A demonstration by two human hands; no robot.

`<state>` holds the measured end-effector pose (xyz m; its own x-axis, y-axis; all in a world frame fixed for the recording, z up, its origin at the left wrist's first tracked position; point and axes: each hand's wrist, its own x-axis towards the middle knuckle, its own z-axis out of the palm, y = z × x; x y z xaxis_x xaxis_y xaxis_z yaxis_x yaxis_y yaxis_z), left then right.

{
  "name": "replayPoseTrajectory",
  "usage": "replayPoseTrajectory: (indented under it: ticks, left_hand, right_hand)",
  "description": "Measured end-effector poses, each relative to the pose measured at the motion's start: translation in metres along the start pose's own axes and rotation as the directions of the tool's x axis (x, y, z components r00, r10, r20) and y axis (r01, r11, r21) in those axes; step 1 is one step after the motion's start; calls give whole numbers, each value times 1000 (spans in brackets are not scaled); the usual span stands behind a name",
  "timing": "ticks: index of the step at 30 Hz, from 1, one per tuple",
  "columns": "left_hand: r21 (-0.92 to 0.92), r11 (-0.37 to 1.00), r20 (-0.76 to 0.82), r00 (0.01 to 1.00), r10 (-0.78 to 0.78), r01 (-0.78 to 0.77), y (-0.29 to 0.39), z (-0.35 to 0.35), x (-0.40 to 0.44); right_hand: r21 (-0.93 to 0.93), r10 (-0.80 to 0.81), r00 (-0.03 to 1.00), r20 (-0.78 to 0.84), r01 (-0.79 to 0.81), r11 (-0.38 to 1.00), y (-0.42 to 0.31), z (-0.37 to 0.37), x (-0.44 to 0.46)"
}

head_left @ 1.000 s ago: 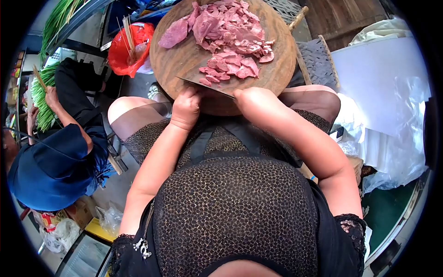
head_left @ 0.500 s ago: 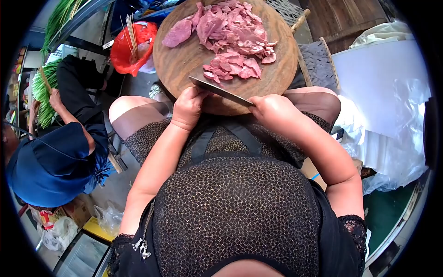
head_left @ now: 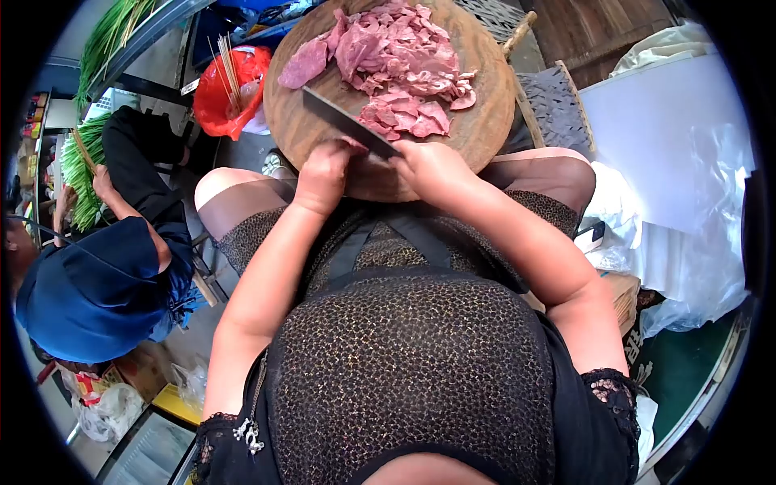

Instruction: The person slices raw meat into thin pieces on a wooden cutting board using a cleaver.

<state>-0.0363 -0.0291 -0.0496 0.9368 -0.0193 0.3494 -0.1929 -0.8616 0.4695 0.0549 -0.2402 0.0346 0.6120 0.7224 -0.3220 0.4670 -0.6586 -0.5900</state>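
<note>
A round wooden chopping board (head_left: 488, 61) lies in front of my knees. Thin slices of pink raw meat (head_left: 404, 56) are heaped on its far half, with a smaller pile (head_left: 412, 115) nearer to me. My right hand (head_left: 432, 168) grips a cleaver (head_left: 343, 120), its blade slanting up to the left over the board. At the board's near edge, my left hand (head_left: 322, 174) is closed beside the blade. A bit of pink shows at its fingertips, but what they hold is mostly hidden.
A red plastic bag (head_left: 214, 93) with thin skewers (head_left: 229, 73) stands left of the board. On the left, a person in a blue garment (head_left: 89, 291) handles green stalks (head_left: 79, 174). A woven seat (head_left: 552, 105) and plastic sheeting (head_left: 687, 267) are at the right.
The cleaver's blade has swung further up and left over the board. My right hand has shifted left, and my left hand has moved slightly left and down.
</note>
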Motion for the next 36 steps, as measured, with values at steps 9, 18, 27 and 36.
replayPoseTrajectory:
  ticks: [9,18,27,36]
  left_hand:
    - [126,944,98,951,294,-305,59,32,93]
    - [-64,998,194,980,36,-24,74,16,99]
    - [-661,39,647,596,-475,749,31,-18,55]
    - [-772,435,166,808,-565,463,10,-43,63]
  right_hand:
    - [335,334,836,-436,-193,922,83,-33,-43]
    - [776,504,843,-187,-188,602,65,-39,-69]
    - [773,410,905,-110,-181,608,24,-44,-68]
    - [707,359,927,-110,-181,683,5,-46,-69]
